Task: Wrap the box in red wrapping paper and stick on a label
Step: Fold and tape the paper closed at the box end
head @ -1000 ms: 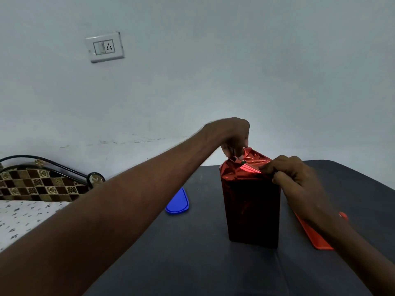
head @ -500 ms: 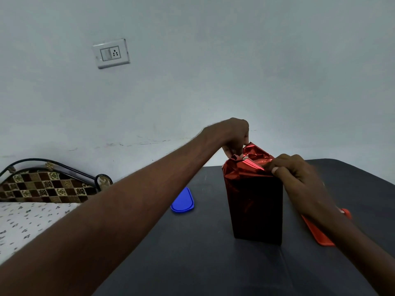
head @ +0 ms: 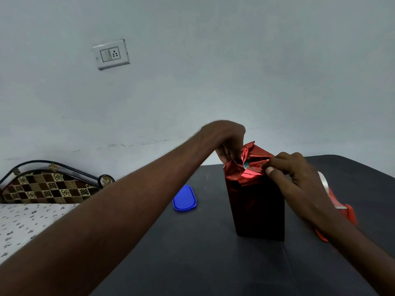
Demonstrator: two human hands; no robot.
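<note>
Now the top flaps sit looser than a second ago — a teal patch of the tall box in shiny red foil wrapping paper [head: 256, 199] shows through, so the top isn't closed yet. Box stands upright mid-bench [head: 192, 263]. Left hand [head: 226, 139] pinches the far flap at 11 o'clock, right hand [head: 292, 174] the near fold at 2. Right arm hides most of the orange object [head: 350, 214] at 3 o'clock — no label visible.

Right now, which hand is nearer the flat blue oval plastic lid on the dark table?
Left. The left hand pinches the wrapping above and right of the blue lid; the right hand is across the box.
</note>
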